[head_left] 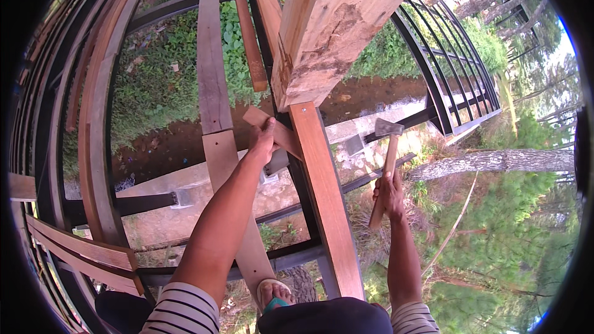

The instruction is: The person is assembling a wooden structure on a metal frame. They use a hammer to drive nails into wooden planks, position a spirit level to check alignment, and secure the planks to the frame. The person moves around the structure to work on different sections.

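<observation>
My left hand (264, 142) is closed around a short wooden block (286, 139). The block's right end meets the side of a long reddish-brown plank (325, 198), which lies along a dark metal beam. Out to the right, my right hand (388, 196) grips the wooden handle of a hammer (390, 128). Its grey metal head points up and stands apart from the plank. A thick, rough timber (334, 37) covers the plank's far end. Near that end, a small screw or nail head (304, 110) shows in the plank.
A narrow walking board (238, 210) runs away on the left, with my sandalled foot (273, 292) on its near end. Gaps between the dark beams (158, 271) open onto muddy water and plants below. Loose boards (93, 117) line the left; a metal frame (442, 74) stands at right.
</observation>
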{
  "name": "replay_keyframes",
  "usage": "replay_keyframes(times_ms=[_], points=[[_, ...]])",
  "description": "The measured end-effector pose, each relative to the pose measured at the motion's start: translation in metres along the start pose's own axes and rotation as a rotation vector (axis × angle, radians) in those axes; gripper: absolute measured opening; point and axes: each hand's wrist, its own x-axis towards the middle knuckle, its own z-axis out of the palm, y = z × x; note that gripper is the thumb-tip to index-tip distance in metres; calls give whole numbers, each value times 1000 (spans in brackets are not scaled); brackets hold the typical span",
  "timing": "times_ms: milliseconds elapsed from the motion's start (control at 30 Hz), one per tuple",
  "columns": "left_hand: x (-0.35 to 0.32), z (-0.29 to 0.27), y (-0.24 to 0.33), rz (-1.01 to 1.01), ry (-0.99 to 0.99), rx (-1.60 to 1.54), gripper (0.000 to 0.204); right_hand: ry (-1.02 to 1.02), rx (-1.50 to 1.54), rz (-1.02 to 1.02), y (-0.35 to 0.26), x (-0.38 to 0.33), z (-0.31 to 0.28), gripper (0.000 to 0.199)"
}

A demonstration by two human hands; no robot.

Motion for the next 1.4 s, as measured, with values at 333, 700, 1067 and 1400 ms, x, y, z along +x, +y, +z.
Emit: replay_keyframes(times_ms=[333, 700, 1067, 1400], points=[[-7, -9, -6, 9, -81, -134, 35, -312, -256, 13, 23, 38, 30, 46], [-7, -6, -6, 56, -70, -72, 39, -252, -308, -7, -6, 56, 32, 47], [29, -26, -28, 226, -2, 72, 35, -537, -400, 77, -8, 39, 57, 46], [-12, -31, -41, 302, 258, -26, 34, -343, -348, -2, 7, 30, 42, 40]])
